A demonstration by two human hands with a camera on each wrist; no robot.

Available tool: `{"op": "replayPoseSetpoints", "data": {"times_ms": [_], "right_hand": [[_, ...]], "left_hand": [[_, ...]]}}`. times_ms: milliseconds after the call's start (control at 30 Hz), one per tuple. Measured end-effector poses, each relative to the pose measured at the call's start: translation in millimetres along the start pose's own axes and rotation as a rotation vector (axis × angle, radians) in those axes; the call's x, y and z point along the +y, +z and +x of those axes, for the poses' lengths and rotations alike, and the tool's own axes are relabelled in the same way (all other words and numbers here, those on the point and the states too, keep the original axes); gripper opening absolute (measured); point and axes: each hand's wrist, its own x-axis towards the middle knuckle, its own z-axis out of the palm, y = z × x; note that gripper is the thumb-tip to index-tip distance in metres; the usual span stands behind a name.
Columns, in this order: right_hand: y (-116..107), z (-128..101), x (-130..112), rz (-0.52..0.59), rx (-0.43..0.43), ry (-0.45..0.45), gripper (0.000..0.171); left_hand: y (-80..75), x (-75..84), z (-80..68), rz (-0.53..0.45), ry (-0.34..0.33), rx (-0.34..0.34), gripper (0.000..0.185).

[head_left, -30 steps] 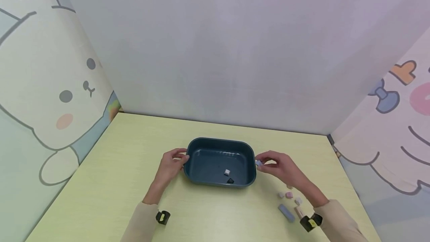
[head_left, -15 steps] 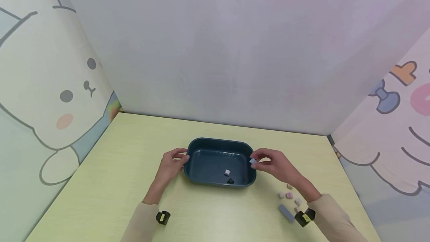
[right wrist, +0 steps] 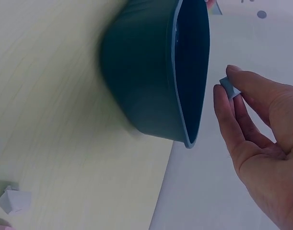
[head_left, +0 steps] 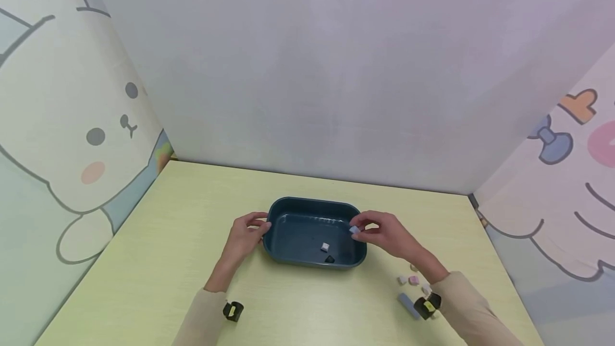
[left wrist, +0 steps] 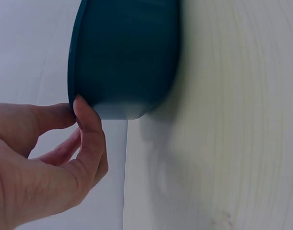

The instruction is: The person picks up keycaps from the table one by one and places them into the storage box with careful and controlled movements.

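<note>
Left hand (head_left: 245, 236), fingers pinching the rim of a dark teal basin (head_left: 298, 234); right hand (head_left: 383, 233), fingers pinching a small blue block (right wrist: 230, 88) above the basin's right end.

- Dark teal rounded rectangular plastic bin (head_left: 298, 236): smooth, glossy inside, highlights on its floor.
- Small light-blue block (right wrist: 229, 87) at the bin's right end: smooth, matt.
- Pale yellow wood-grained table (head_left: 192, 228) beneath the bin: faint sheen.
- Grey-white clothlike backdrop (head_left: 307, 79) behind the bin: matt, slightly creased.
- Beige cloth sleeves (head_left: 204, 314) nearer than the bin: matt.
</note>
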Motion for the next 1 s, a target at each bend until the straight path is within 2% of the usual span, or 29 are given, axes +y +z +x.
{"op": "replayPoseSetpoints", "data": {"times_ms": [567, 1000], "right_hand": [[7, 14, -5, -0.004, -0.056, -0.036, 0.027], [14, 23, -2, -0.017, -0.085, -0.076, 0.028]], "left_hand": [[-0.6, 2.8, -4.2, -0.015, 0.03, -0.01, 0.031], [0.7, 1.5, -2.2, -0.009, 0.011, -0.006, 0.031]]}}
